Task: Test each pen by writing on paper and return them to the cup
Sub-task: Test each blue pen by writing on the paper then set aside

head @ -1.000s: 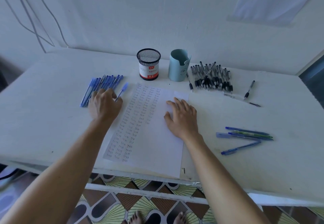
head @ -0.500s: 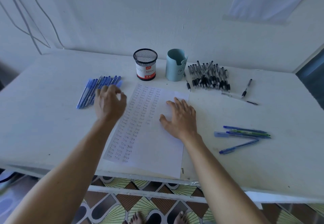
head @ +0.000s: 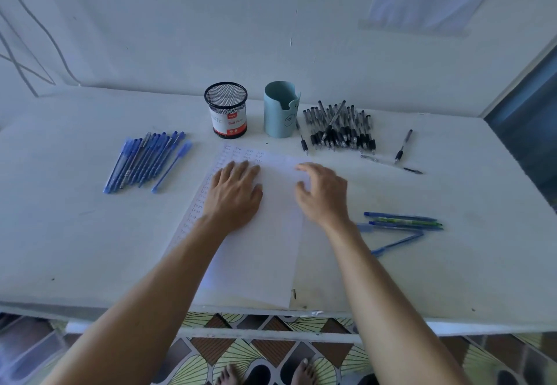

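A white sheet of paper (head: pixel 259 252) with rows of small scribbles lies in the middle of the table. My left hand (head: pixel 233 193) rests flat on its upper left part, holding nothing. My right hand (head: pixel 324 194) hovers at the sheet's right edge, fingers apart and slightly curled, empty. Behind the paper stand a black mesh cup (head: pixel 226 110) with a red and white label and a light blue cup (head: pixel 280 110). A row of blue pens (head: pixel 144 161) lies to the left. A pile of black pens (head: pixel 339 128) lies right of the blue cup.
A few blue and green pens (head: pixel 404 222) lie near my right wrist. Two loose black pens (head: pixel 402 147) lie past the black pile. The white table (head: pixel 60 233) meets a wall behind; its front edge is near me, with patterned floor below.
My left hand left the blue pens and moved right onto the paper, empty. One blue pen now lies beside the row. My right hand lifted slightly at the paper's right edge.
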A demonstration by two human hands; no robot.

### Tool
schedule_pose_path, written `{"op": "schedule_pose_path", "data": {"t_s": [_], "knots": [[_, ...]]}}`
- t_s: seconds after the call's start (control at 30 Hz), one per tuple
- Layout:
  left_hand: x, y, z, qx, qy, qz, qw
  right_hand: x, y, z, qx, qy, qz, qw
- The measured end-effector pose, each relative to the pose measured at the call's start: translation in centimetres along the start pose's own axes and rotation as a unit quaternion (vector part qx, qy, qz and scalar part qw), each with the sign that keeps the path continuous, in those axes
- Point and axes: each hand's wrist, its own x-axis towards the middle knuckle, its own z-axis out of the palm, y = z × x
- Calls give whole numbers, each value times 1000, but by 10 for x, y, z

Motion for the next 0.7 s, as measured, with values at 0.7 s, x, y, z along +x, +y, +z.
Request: {"op": "schedule_pose_path", "data": {"t_s": [0.7], "knots": [[-3, 2, -2, -19, 10, -1, 1000, 37, 71, -44, -127, 175, 86, 972]]}}
